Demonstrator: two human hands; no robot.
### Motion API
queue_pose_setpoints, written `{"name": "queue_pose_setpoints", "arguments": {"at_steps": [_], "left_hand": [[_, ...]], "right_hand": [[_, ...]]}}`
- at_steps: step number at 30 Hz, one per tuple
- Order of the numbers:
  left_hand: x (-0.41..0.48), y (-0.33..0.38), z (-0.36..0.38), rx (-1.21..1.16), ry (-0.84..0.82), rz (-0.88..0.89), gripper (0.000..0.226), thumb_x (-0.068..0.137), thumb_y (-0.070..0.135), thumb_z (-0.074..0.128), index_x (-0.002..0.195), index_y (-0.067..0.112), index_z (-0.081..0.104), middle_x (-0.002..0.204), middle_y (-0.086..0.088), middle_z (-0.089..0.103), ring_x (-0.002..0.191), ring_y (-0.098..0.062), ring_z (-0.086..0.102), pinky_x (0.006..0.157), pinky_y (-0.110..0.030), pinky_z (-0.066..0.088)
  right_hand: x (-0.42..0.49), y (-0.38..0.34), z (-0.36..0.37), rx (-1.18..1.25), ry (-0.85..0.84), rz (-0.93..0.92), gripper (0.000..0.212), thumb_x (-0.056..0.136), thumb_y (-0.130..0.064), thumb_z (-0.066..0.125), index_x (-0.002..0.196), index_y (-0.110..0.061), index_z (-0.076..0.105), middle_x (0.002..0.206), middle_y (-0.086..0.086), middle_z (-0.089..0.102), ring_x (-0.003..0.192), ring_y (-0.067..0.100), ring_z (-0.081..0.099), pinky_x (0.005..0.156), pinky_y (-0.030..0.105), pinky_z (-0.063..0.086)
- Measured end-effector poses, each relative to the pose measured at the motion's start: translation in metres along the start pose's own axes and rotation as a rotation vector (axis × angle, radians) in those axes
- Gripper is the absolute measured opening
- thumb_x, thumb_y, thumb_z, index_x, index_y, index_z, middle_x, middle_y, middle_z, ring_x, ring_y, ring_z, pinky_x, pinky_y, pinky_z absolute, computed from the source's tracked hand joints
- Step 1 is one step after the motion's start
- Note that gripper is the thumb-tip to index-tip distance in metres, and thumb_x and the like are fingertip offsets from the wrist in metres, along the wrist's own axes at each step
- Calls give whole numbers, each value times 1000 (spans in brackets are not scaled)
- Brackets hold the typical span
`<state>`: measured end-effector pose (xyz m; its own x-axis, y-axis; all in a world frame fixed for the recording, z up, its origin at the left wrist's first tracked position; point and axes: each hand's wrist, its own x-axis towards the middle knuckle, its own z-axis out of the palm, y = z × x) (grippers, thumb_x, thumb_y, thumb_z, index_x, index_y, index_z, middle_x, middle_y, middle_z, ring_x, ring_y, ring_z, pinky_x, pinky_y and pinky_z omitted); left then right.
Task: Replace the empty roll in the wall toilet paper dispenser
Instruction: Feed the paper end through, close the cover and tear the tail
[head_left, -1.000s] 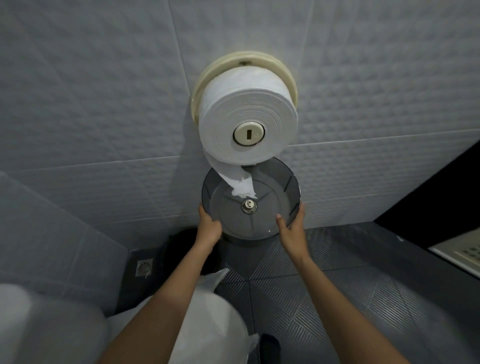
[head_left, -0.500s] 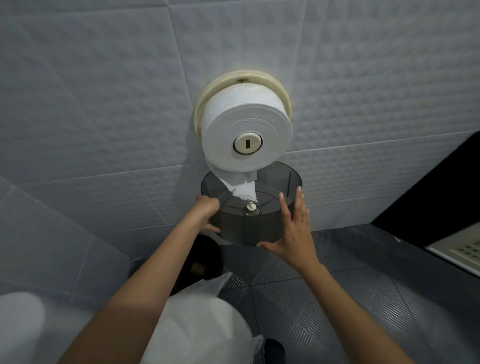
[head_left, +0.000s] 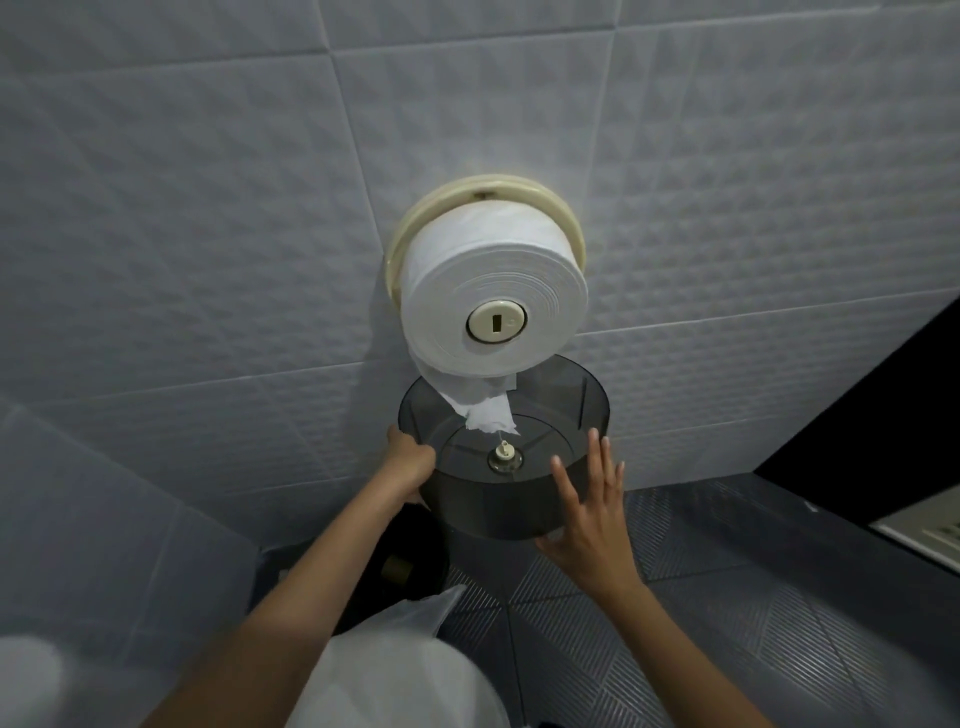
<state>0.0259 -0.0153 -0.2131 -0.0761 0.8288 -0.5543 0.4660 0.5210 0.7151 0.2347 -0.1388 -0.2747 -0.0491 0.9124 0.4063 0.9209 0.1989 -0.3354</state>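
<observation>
A full white toilet paper roll sits on the cream wall dispenser base, with a cream hub lock at its centre. A torn paper tail hangs down. The smoky transparent dispenser cover hangs open below the roll, its inside facing up. My left hand grips the cover's left rim. My right hand lies flat against the cover's lower right side with its fingers spread.
A dark waste bin with an empty cardboard core inside stands on the floor below. A white plastic bag is near my body. Grey ribbed floor tiles spread to the right. A dark partition rises at right.
The cover has tilted upward from hanging flat. My left hand closed on its left rim and my right hand moved under its lower right side. The view has shifted down.
</observation>
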Motion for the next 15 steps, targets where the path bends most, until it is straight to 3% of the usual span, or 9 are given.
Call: {"name": "queue_pose_setpoints", "arguments": {"at_steps": [2, 4, 6, 10, 15], "left_hand": [[-3, -2, 0, 279, 107, 254, 78, 88, 16, 51, 152, 11, 8, 157, -14, 20, 142, -31, 28, 117, -42, 28], [-12, 5, 0, 475, 136, 482, 72, 92, 12, 47, 153, 10, 7, 160, -11, 12, 147, -27, 14, 121, -38, 15], [-14, 15, 2, 631, 25, 634, 63, 96, 14, 42, 152, 12, 14, 161, -9, 14, 148, -25, 12, 122, -37, 13], [3, 27, 11, 1014, -287, 615, 64, 101, 35, 33, 153, 19, -1, 162, 2, -8, 149, -19, -11, 120, -42, -1], [31, 39, 26, 1177, -440, 515, 72, 99, 48, 29, 152, 21, -12, 160, 2, -20, 147, -21, -21, 119, -48, -5]], "right_hand": [[-1, 2, 2, -3, 2, -11, 130, 58, -46, 82, 151, -32, -8, 158, 19, -14, 143, 49, 2, 109, 68, 15], [-2, 4, 3, -2, 10, -20, 131, 57, -46, 83, 151, -32, -8, 158, 20, -14, 142, 50, 3, 109, 67, 14], [-2, 5, 4, -1, 15, -28, 130, 57, -46, 82, 151, -32, -7, 158, 20, -14, 142, 50, 3, 109, 66, 14], [-4, 8, 7, -9, 19, -48, 129, 58, -47, 82, 151, -32, -7, 158, 20, -14, 142, 50, 4, 110, 65, 14], [-2, 11, 10, -18, 18, -79, 138, 52, -46, 87, 151, -31, -7, 158, 20, -14, 143, 49, 3, 109, 66, 16]]}}
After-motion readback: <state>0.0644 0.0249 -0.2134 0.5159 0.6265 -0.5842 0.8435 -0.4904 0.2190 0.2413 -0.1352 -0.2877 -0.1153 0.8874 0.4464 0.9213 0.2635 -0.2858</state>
